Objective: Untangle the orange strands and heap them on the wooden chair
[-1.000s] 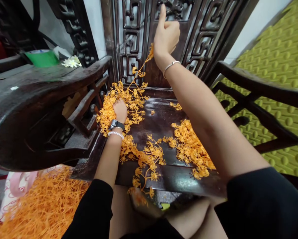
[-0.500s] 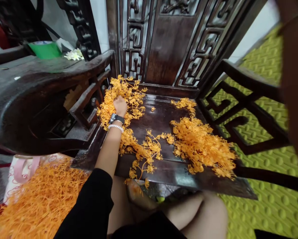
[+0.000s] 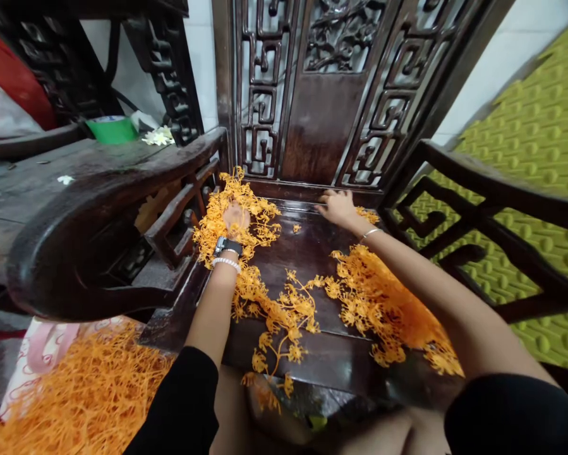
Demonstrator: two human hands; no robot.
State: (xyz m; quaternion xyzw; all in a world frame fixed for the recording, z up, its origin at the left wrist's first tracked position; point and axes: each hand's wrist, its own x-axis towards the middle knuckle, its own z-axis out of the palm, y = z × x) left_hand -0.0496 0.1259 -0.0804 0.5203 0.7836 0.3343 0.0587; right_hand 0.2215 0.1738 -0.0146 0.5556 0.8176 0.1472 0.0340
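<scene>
My left hand (image 3: 236, 216), wearing a watch and a white beaded bracelet, is sunk in a heap of orange crocheted-looking flower strings (image 3: 210, 224) at the seat's left. Some strands lie across it, and its fingers are hidden. Over the back of the seat, my right hand (image 3: 339, 207) is open, fingers spread and bent, holding nothing I can see. Behind it shows a small orange cluster (image 3: 368, 215). My right forearm passes above a larger orange heap (image 3: 373, 291). A thin orange string (image 3: 296, 309) trails over the front edge between the heaps.
The dark carved wooden chair (image 3: 288, 253) has armrests on both sides. A pink-patterned bag (image 3: 42, 344) at lower left overflows with loose orange strands (image 3: 89, 392). A green bowl (image 3: 112, 131) and white flowers (image 3: 159, 136) sit on the side table. Yellow textured matting (image 3: 515, 139) lies right.
My right arm has come in from the right edge, stretching across to the seat's back. My left hand stays in the left heap, with more strands now over it. The camera view has tilted slightly upward.
</scene>
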